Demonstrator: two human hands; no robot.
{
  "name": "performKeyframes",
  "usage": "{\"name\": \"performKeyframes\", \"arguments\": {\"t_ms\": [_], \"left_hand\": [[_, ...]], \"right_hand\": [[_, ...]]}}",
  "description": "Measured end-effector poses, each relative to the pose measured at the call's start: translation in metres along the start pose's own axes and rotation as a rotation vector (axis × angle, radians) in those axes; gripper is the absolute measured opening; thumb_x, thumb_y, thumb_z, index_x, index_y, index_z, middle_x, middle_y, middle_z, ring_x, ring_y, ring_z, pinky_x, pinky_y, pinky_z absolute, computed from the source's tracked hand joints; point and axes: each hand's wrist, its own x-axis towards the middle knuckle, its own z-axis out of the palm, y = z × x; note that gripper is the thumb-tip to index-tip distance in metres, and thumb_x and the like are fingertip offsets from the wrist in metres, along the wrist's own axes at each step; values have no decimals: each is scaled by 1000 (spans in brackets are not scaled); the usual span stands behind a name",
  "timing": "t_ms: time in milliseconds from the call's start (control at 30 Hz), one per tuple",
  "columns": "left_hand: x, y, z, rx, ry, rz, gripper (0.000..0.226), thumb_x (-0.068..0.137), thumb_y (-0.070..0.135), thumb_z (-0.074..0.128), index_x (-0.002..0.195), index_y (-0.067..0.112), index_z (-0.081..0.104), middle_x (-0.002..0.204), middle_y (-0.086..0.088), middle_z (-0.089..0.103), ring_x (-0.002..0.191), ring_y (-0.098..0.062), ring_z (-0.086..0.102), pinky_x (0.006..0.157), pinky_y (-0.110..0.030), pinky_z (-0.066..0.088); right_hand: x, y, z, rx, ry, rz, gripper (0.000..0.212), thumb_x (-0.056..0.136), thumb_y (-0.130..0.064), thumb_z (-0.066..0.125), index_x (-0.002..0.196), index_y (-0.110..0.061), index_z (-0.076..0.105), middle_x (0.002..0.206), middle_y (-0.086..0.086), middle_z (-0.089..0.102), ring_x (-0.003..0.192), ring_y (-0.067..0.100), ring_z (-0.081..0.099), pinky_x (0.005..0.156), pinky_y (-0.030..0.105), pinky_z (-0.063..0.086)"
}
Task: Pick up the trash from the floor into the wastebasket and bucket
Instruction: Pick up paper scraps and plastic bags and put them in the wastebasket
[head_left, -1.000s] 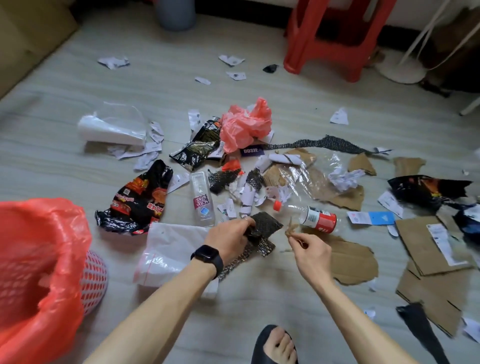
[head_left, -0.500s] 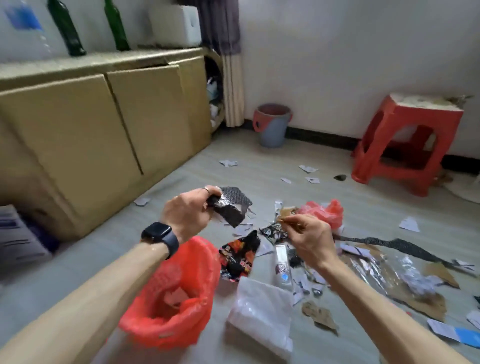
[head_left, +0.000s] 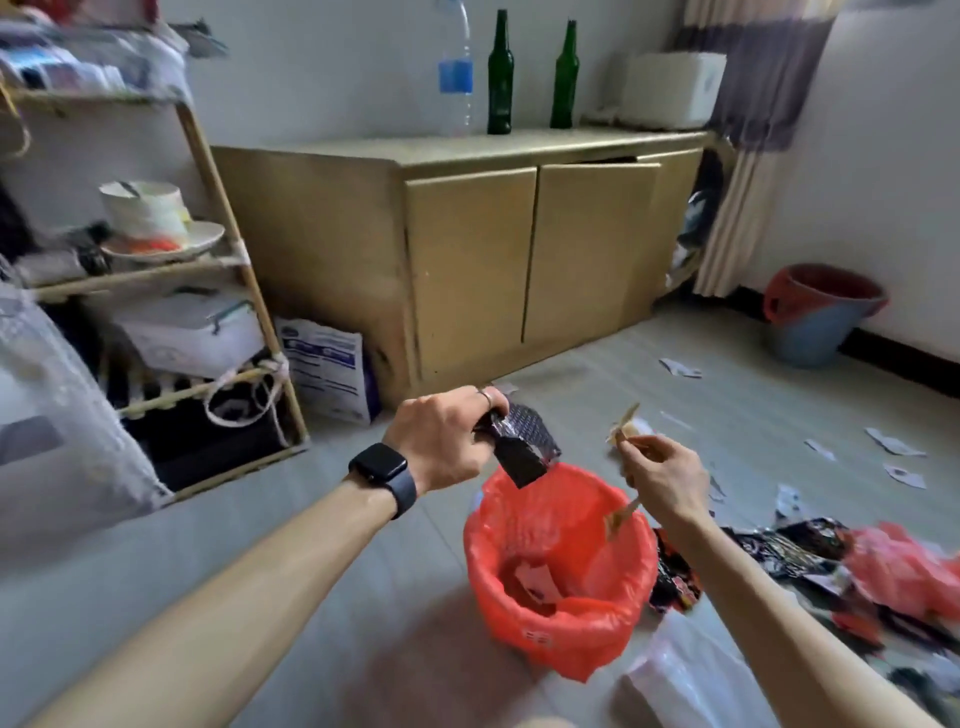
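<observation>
1. Head view: the left hand (head_left: 441, 441) is curled tight round a dark scrap (head_left: 524, 441). The scrap hangs from the fingers just above the far rim of the wastebasket (head_left: 478, 545).
2. The right hand (head_left: 665, 478) pinches thin cardboard slivers (head_left: 626, 426). One pokes up past the fingertips and another dangles below the hand over the basket's mouth.
3. Change: a second ago both hands were down in the litter pile, closing on these pieces. Half a second ago they were lifted and still short of the basket. Now both are poised over it, apart, one at each side of the opening.
4. Meaning: the pick-up and carry look finished for this load. Only the release is left, and neither hand has let go yet.
5. The basket sits on the floor (head_left: 363, 597) directly under the hands, with some paper already inside.
6. More trash (head_left: 779, 551) lies to the right of the right hand. The bucket (head_left: 815, 322) stands well beyond it, by the wall.
</observation>
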Motion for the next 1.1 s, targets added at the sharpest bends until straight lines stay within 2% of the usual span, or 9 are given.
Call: {"name": "performKeyframes", "arguments": {"t_ms": [200,367,500,567,633,767,900,1000,1100], "left_hand": [[-35,-12,9,-41,-247,-85,32,74,30,55,105,37,60,95,12,68,89,-16,64,70,-31,53],[-65,1,57,-95,-494,-121,41,79,23,52,116,39,54,110,12,68,100,-19,64,77,-31,51],[-72,4,88,-112,-544,-163,46,81,20,51,121,42,51,116,13,67,106,-20,63,83,-36,53],[-71,4,103,-143,-535,-217,49,82,18,52,122,46,51,114,14,68,104,-19,63,81,-33,52],[-68,4,116,-195,-523,-277,54,81,16,52,121,52,49,108,15,69,98,-18,64,78,-32,53],[-66,7,134,-278,-496,-360,61,77,16,53,117,61,46,98,13,71,91,-16,68,78,-36,56],[-66,20,140,-323,-474,-369,70,76,17,56,128,60,37,94,13,72,95,-10,67,98,-35,49],[-64,29,138,-369,-510,-352,72,76,24,63,134,55,36,103,19,70,100,-2,64,93,-29,51],[-55,40,131,-556,-534,-432,72,72,20,67,137,42,45,121,14,59,110,-4,57,92,-19,45]], "right_hand": [[-42,24,72,-27,-72,61,13,91,-36,65,96,-26,73,100,-1,77,91,19,70,84,34,54],[-63,65,88,-363,-422,-17,39,92,-32,61,128,-18,65,136,2,62,134,23,50,109,32,39],[-64,66,74,-287,-485,-6,49,81,-20,63,130,-21,63,129,-4,62,119,13,59,96,18,43],[-63,67,69,-180,-607,39,59,70,-35,65,129,-31,62,124,-11,64,111,10,63,95,30,53],[-58,68,67,26,-680,147,59,64,-32,62,123,-37,65,115,-11,71,103,11,67,92,39,57],[-54,59,63,466,-757,384,43,78,-25,60,120,-30,70,113,5,74,98,26,69,81,43,58],[-58,62,61,367,-638,261,24,86,-25,78,110,-20,76,98,6,78,93,26,75,86,51,59],[-58,65,54,225,-458,168,13,85,-21,78,97,-25,78,86,2,78,83,21,76,79,49,61],[-56,60,33,302,-377,203,17,87,-9,74,93,-24,78,83,5,78,82,26,75,76,44,62]]}}
